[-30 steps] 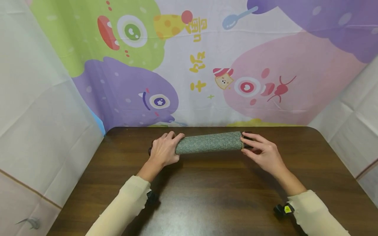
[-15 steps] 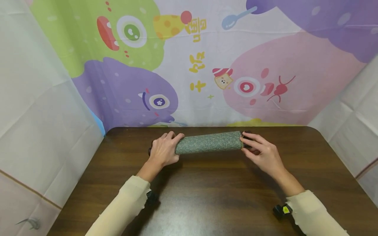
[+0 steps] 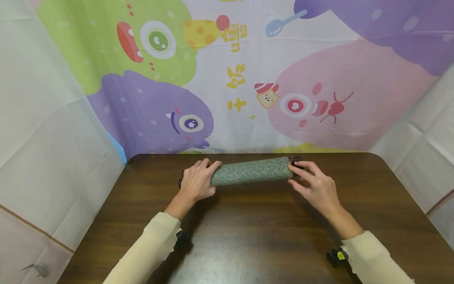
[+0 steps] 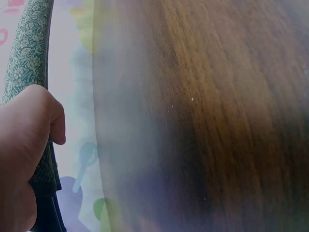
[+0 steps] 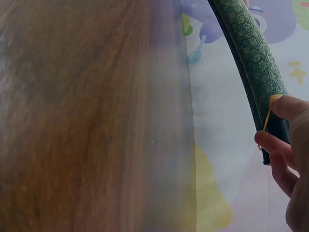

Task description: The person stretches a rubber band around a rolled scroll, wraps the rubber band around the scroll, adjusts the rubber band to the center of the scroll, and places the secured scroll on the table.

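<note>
A long roll [image 3: 252,172] with a green floral cover and dark ends is held level above the table in the head view. My left hand [image 3: 196,180] grips its left part from above; the thumb curls round the green cover [image 4: 28,48] in the left wrist view. At the other end, my right hand [image 3: 319,188] has its thumb and fingertips on a thin yellowish band [image 5: 268,118], probably a rubber band. It stretches between the digits across the roll's right end. Part of the dark right end [image 5: 278,128] is hidden behind the fingers.
A brown wood-grain table [image 3: 248,236] lies under both hands. Behind its far edge hangs a curtain [image 3: 244,134] with cartoon monsters, and pale sheets [image 3: 42,118] stand at both sides. Small dark cameras sit at both wrists.
My right hand has shifted slightly left, its upper finger lifting a little off the roll's end, and the band shows more clearly there. The left hand and the roll have barely moved.
</note>
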Demonstrator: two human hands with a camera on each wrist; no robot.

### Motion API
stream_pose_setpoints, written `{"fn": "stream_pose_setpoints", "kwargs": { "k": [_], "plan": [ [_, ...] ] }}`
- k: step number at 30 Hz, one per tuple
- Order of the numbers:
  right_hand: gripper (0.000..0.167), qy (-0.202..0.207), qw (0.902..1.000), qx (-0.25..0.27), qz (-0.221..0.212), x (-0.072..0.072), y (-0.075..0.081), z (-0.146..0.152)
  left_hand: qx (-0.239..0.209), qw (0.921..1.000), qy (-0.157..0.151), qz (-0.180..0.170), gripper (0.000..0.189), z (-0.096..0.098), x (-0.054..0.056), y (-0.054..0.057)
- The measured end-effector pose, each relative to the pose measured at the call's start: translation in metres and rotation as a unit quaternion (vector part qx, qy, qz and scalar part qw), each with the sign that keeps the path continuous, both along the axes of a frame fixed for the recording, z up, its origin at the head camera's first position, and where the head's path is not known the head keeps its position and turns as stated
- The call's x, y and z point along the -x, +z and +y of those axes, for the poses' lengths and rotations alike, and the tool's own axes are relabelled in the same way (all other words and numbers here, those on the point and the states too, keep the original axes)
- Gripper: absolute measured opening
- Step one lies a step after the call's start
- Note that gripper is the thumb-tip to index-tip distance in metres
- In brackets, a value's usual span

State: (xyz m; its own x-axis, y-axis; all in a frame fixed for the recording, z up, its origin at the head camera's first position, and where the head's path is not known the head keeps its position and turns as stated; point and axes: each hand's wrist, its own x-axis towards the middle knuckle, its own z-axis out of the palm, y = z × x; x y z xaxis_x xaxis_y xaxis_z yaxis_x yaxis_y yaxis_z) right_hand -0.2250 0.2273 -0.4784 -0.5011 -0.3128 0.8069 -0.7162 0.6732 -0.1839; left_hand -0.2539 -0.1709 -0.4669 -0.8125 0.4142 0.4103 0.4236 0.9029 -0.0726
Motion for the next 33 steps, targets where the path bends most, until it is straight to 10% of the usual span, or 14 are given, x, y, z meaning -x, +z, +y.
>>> {"fn": "stream_pose_setpoints", "kwargs": {
  "k": [16,33],
  "plan": [
    [0.076,-0.049,0.9978,-0.039,0.021,-0.0005,-0.0011,-0.0046,0.008,0.9999,-0.008,-0.004,0.074,0.0003,-0.0003,-0.0017],
    [0.066,-0.050,0.9986,-0.010,0.014,0.0005,0.0006,0.0025,-0.005,0.9999,0.007,-0.008,0.073,-0.0034,0.0025,-0.0014]
  ]
}}
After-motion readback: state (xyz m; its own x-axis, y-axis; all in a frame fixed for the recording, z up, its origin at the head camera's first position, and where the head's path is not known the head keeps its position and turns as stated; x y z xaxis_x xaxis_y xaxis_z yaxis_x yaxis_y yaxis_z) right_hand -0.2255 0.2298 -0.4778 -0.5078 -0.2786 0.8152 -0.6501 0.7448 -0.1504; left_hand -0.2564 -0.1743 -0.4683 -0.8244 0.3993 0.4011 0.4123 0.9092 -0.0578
